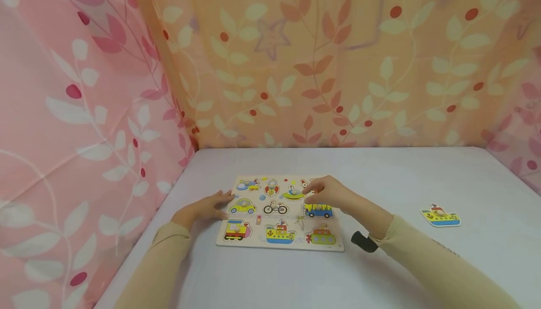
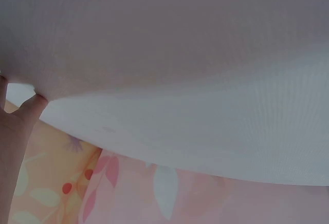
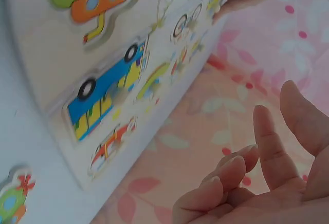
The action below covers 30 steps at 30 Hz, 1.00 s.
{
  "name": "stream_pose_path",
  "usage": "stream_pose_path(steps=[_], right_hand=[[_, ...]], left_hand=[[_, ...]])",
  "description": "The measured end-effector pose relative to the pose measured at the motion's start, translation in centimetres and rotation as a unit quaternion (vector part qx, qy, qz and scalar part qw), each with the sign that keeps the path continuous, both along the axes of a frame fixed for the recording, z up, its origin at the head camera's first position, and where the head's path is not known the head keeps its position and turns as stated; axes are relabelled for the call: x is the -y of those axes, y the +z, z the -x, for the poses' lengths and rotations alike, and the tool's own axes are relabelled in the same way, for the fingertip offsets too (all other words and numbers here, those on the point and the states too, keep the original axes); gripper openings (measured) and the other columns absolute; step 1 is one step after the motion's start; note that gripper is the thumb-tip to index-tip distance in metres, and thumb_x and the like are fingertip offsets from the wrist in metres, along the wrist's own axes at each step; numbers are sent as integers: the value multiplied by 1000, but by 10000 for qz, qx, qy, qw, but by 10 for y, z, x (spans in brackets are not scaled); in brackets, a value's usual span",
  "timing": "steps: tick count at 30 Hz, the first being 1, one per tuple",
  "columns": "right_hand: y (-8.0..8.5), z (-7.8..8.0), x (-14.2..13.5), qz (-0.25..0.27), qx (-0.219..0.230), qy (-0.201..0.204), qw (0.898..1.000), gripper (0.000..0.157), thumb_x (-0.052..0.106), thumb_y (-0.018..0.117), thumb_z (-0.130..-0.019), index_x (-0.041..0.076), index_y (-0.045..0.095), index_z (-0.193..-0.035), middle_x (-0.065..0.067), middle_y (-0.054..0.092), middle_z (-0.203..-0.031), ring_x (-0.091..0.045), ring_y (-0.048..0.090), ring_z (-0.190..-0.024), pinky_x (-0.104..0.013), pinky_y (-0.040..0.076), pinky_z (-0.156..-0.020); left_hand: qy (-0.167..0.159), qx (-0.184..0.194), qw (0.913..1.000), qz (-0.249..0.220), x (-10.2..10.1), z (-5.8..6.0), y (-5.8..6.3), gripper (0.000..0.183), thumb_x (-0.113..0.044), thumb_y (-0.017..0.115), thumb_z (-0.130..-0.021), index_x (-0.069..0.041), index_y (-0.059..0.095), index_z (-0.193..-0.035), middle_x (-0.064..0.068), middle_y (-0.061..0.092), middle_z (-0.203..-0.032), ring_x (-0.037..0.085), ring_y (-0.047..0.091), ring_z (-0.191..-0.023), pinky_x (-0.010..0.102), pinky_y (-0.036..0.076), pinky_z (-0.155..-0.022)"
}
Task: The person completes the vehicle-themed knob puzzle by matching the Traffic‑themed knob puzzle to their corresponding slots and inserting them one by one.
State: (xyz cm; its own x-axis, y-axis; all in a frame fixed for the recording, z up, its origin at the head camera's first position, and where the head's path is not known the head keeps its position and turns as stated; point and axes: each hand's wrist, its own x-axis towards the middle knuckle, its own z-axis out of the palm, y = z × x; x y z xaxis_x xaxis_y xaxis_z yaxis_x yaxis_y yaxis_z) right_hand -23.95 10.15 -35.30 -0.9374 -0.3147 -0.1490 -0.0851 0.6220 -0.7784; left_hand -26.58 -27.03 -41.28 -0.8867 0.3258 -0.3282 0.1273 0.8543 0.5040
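A wooden peg puzzle board [image 1: 258, 241] with vehicle pictures lies in front of me in the head view. My left hand [image 1: 213, 205] is at its left edge, fingers spread, fingertips right at the rim. Over the board's upper right part hovers my right hand [image 1: 331, 192], beside the flying saucer piece [image 1: 293, 193] and above the bus piece [image 1: 319, 210]. In the right wrist view its thumb and index finger stand apart with nothing between them; the other fingers bend loosely. The red helicopter-like piece [image 3: 114, 144] sits in the board's corner there.
A loose ship piece [image 1: 439, 216] lies on the white tabletop to the right. A loose green submarine piece [image 3: 11, 203] shows beside the board. A dark object [image 1: 364, 242] is at the right cuff. Patterned curtains [image 1: 270, 65] stand behind and to the left.
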Motion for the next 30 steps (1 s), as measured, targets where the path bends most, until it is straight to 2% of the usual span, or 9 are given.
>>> stream_pose_path(steps=[4, 9, 16, 23, 30], right_hand=[[7, -4, -18, -99, -113, -81, 9999, 31, 19, 76, -85, 7, 72, -113, -11, 60, -109, -29, 49, -101, -37, 46, -76], [11, -9, -38, -156, -223, -116, 9996, 33, 19, 75, -85, 6, 71, -114, -11, 53, -96, -28, 45, -95, -31, 41, -65], [11, -12, -63, -205, -293, -220, 9991, 37, 21, 75, -85, 3, 68, -117, -11, 51, -93, -27, 45, -92, -31, 40, -63], [10, -16, -90, -198, -282, -210, 9992, 41, 22, 73, -87, -1, 65, -120, -7, 49, -85, -25, 45, -86, -33, 37, -63], [10, -20, -119, -241, -469, -203, 9984, 43, 22, 72, -88, -4, 63, -120, -5, 49, -83, -23, 45, -83, -34, 38, -65]], left_hand=[[129, 35, 9999, 19, 0, -1, -2, 73, -23, 73, -86, -15, 38, -150, 9, 22, -160, 37, 4, -147, 63, 7, -112], [69, 25, 10000, 48, 0, -1, -1, 73, -23, 73, -86, -13, 38, -150, 10, 22, -159, 38, 5, -147, 63, 7, -112], [-22, -18, 10000, 8, -1, -2, 1, 74, -23, 73, -86, -11, 38, -150, 12, 22, -159, 40, 5, -146, 64, 7, -112], [160, 50, 9999, 35, -1, -3, 1, 72, -22, 73, -86, -15, 40, -149, 10, 22, -160, 37, 5, -147, 62, 8, -113], [128, 45, 9999, 28, -1, -4, 2, 72, -23, 73, -86, -15, 40, -149, 13, 20, -160, 38, 6, -147, 63, 9, -112]])
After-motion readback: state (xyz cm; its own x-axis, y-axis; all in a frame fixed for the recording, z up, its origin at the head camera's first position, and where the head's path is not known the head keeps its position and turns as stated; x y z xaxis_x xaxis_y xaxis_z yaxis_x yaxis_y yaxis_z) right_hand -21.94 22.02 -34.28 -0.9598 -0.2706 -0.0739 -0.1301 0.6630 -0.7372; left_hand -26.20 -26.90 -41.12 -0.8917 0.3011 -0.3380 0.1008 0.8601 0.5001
